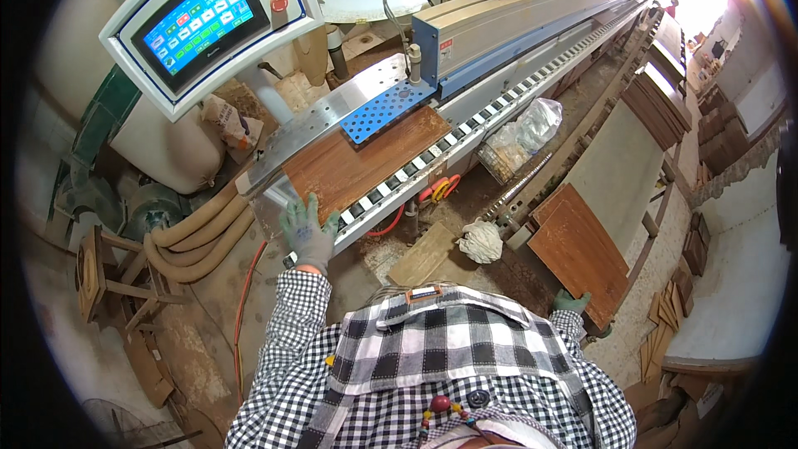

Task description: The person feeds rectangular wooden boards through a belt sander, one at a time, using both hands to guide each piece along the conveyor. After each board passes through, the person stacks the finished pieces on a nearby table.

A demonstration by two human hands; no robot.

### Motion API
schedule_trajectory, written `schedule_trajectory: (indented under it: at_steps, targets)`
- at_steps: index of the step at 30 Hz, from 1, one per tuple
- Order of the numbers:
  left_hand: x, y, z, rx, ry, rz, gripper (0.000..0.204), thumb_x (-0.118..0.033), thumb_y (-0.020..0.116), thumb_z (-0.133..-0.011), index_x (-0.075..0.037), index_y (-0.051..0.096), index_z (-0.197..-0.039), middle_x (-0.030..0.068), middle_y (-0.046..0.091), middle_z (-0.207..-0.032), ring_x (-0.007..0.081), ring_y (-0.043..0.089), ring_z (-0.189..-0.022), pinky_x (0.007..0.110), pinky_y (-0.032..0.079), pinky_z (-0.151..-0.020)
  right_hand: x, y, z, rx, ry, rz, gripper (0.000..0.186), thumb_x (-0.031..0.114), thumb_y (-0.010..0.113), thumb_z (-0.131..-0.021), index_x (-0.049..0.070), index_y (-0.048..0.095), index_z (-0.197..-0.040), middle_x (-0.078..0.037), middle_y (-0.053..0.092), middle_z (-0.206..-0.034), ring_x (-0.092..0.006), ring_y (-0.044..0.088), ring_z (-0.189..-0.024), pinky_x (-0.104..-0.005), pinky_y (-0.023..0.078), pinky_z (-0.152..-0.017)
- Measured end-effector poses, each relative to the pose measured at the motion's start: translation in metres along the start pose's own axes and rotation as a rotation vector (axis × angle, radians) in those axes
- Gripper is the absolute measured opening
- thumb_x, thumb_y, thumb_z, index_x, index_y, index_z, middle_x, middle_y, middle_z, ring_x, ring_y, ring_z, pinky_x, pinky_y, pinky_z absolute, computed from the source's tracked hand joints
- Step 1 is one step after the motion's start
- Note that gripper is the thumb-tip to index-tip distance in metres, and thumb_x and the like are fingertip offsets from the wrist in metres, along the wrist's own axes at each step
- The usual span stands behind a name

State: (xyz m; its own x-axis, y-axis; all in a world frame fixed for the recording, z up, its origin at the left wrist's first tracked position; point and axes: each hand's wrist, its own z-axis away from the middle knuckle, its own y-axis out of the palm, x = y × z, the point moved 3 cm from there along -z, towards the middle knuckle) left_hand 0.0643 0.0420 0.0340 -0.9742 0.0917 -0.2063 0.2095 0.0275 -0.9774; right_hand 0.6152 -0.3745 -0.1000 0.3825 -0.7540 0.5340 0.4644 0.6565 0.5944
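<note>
A brown wood-grain board (pixel 366 158) lies on the machine's feed bed, its far end under a blue perforated plate (pixel 387 111). My left hand (pixel 311 231), in a grey-green work glove, rests at the near end of this board with its fingers spread. At the right, another brown wooden board (pixel 582 254) lies slanted over a second one on a rack. My gloved right hand (pixel 570 303) is at its near end; glove parts show at two places along that edge, and the board hides the rest of the fingers.
A control panel (pixel 204 21) with a lit screen stands at the upper left. Along the bed runs a chain of black and white pads (pixel 432 152). Thick hoses (pixel 195 241) curl on the left; a white crumpled bundle (pixel 480 241) and more stacked boards (pixel 661 104) lie on the right.
</note>
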Motion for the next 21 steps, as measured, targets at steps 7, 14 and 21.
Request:
schedule_trajectory:
  at_steps: [7, 14, 21]
  targets:
    - [-0.042, 0.012, -0.031, 0.034, 0.105, 0.043, 0.077, -0.064, 0.044, -0.093, -0.015, 0.034, -0.151, 0.019, 0.035, -0.153, 0.0327, 0.024, -0.146, 0.046, 0.009, -0.12, 0.011, -0.011, -0.021, 0.077, 0.052, 0.013, 0.056, 0.041, 0.067, -0.088, 0.004, 0.054, -0.128, -0.013, 0.059, -0.128, -0.0296, 0.055, -0.116, -0.0415, 0.048, -0.098]
    - [-0.053, 0.014, -0.046, -0.005, 0.295, 0.278, 0.07, -0.051, 0.052, -0.093, -0.016, 0.034, -0.15, 0.0145, 0.039, -0.151, 0.0353, 0.03, -0.142, 0.047, 0.014, -0.119, 0.023, 0.014, 0.027, 0.183, 0.048, 0.106, 0.068, 0.032, 0.08, -0.08, 0.006, 0.049, -0.135, -0.012, 0.051, -0.136, -0.0296, 0.047, -0.124, -0.0407, 0.037, -0.111]
    - [-0.038, 0.023, -0.008, -0.148, 0.422, 0.412, 0.071, -0.04, 0.059, -0.09, -0.015, 0.033, -0.15, 0.014, 0.04, -0.15, 0.0358, 0.032, -0.14, 0.05, 0.018, -0.117, 0.02, 0.025, 0.045, 0.482, 0.09, 0.266, 0.047, 0.024, 0.074, -0.086, 0.014, 0.056, -0.129, -0.006, 0.057, -0.123, -0.0246, 0.053, -0.11, -0.039, 0.047, -0.098]
